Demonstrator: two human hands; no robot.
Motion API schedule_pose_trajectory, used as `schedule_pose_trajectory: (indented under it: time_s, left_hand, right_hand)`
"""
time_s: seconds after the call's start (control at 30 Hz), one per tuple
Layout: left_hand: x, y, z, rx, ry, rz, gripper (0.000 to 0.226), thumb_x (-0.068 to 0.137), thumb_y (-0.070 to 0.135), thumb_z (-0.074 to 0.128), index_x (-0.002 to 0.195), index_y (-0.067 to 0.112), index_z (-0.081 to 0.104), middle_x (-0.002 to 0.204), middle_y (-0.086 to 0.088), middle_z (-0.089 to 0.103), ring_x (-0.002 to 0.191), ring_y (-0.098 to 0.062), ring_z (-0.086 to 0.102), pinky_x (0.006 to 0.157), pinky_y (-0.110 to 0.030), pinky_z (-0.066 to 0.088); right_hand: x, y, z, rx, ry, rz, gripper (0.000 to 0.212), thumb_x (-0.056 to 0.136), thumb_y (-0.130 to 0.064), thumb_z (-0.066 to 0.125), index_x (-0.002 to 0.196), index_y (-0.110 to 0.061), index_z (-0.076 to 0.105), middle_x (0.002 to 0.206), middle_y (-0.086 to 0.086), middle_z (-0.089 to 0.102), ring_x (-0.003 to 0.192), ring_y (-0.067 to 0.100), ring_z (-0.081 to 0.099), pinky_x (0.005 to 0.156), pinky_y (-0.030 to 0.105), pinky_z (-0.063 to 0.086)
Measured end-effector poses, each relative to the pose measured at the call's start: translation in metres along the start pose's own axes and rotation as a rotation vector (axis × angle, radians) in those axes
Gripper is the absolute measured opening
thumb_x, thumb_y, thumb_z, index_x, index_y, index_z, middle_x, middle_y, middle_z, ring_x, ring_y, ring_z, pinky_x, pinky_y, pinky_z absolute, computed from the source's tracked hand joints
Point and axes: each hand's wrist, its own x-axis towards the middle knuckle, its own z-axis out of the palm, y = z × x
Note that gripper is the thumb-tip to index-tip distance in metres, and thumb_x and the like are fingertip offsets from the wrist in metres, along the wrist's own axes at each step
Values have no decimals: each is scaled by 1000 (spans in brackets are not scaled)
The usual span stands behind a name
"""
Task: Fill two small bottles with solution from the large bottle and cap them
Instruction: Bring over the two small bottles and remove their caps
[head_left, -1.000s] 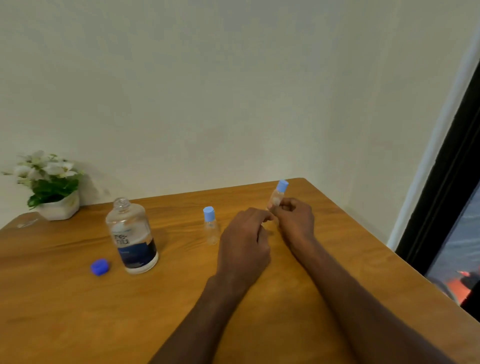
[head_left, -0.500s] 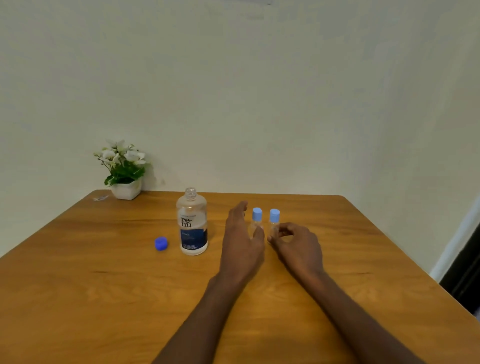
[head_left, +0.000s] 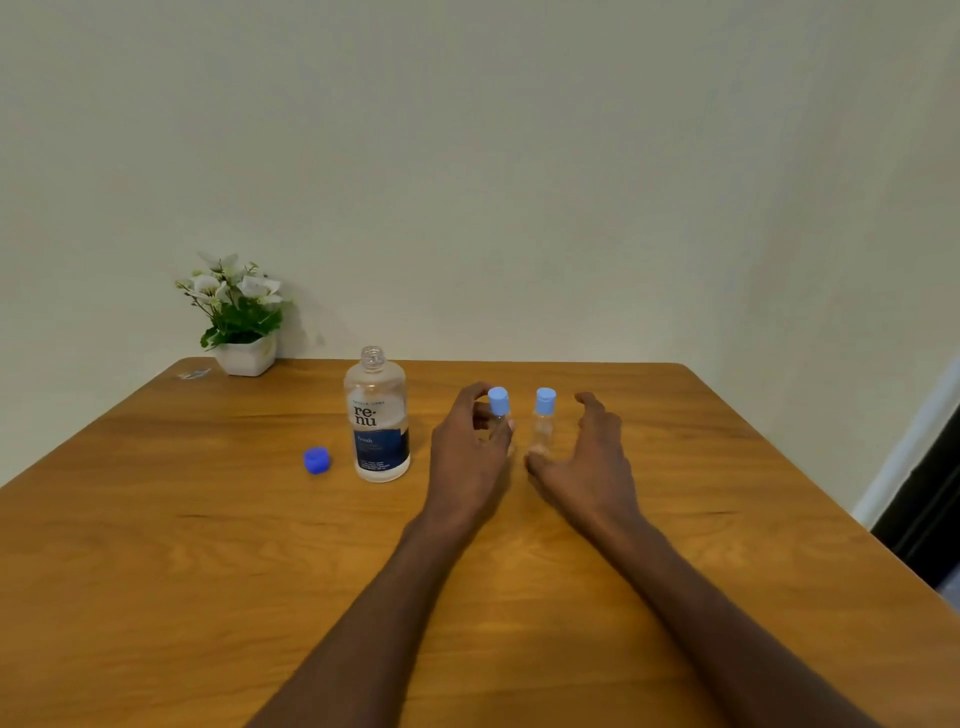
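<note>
The large clear bottle (head_left: 376, 415) with a dark blue label stands uncapped on the wooden table (head_left: 208, 545). Its dark blue cap (head_left: 316, 460) lies just to its left. Two small clear bottles with light blue caps stand upright side by side to the right of it. My left hand (head_left: 467, 452) curls its fingers and thumb round the left small bottle (head_left: 498, 408). My right hand (head_left: 592, 457) is open with spread fingers just right of the right small bottle (head_left: 544, 421), its thumb near the bottle's base.
A white pot of white flowers (head_left: 244, 356) stands at the table's back left corner, with a small clear scrap (head_left: 193, 373) beside it. The wall runs close behind the table. A dark doorway (head_left: 924, 509) lies past the right edge.
My right hand has set the capped small bottle down beside the other one and opened. My left hand has moved onto the left small bottle. My head has turned, shifting the view.
</note>
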Motion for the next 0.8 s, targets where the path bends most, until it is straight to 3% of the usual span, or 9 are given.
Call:
schedule_pose_trajectory:
  time_s: [0.1, 0.17, 0.23, 0.37, 0.43, 0.5, 0.63, 0.8]
  left_hand:
    - [-11, 0, -12, -189, 31, -38, 41, 96, 19, 71, 133, 27, 58, 116, 6, 69, 103, -5, 67, 82, -12, 54]
    - [-17, 0, -22, -349, 56, -111, 40, 94, 15, 74, 130, 24, 60, 116, 0, 72, 101, -11, 72, 82, -26, 61]
    - [-22, 2, -32, -512, 65, -180, 37, 92, 9, 76, 125, 19, 63, 113, -6, 74, 101, -19, 74, 75, -27, 61]
    - [-27, 9, -44, -814, -7, -288, 40, 92, 7, 73, 129, 11, 59, 112, -12, 77, 105, -30, 74, 72, -33, 62]
    - [-25, 11, -48, -900, -61, -329, 40, 94, 6, 70, 131, 12, 58, 115, -10, 78, 108, -28, 74, 73, -33, 61]
    - [-21, 10, -51, -934, -102, -368, 42, 95, 6, 68, 134, 14, 57, 117, -8, 77, 108, -24, 74, 75, -32, 59]
    - [-18, 8, -52, -1032, -126, -422, 43, 95, -2, 63, 136, 6, 53, 120, -15, 75, 107, -26, 73, 79, -33, 57]
    - [-19, 10, -49, -1104, -189, -402, 33, 99, 6, 60, 131, 2, 59, 123, -21, 72, 115, -29, 71, 76, -31, 61]
  right_hand:
    - [-16, -5, -7, 32, 228, -207, 68, 83, -25, 79, 142, -24, 45, 134, -3, 48, 97, 7, 54, 66, 24, 47]
    - [-25, -6, -5, 87, 256, -336, 52, 85, -17, 78, 130, -26, 53, 117, -9, 52, 80, 1, 50, 59, 17, 39]
    - [-33, -10, -1, 183, 228, -388, 39, 89, -12, 74, 121, -28, 58, 104, -11, 54, 71, 2, 50, 57, 19, 41]
    - [-38, -24, 11, 283, 168, -362, 21, 103, -25, 62, 124, -28, 61, 105, -11, 60, 94, 7, 58, 74, 24, 51]
    - [-39, -27, 16, 287, 110, -357, 24, 108, -38, 52, 127, -27, 62, 107, -13, 64, 99, 5, 60, 77, 20, 50]
    - [-40, -28, 18, 381, -5, -304, 27, 108, -41, 50, 124, -26, 65, 100, -11, 70, 91, 5, 65, 73, 19, 52]
    - [-33, -25, 19, 620, -295, -89, 23, 106, -36, 57, 121, -21, 65, 85, 7, 74, 70, 20, 67, 54, 19, 47]
    - [-24, -19, 13, 780, -427, 42, 30, 109, -27, 52, 107, -3, 69, 76, 14, 69, 60, 22, 63, 45, 22, 36]
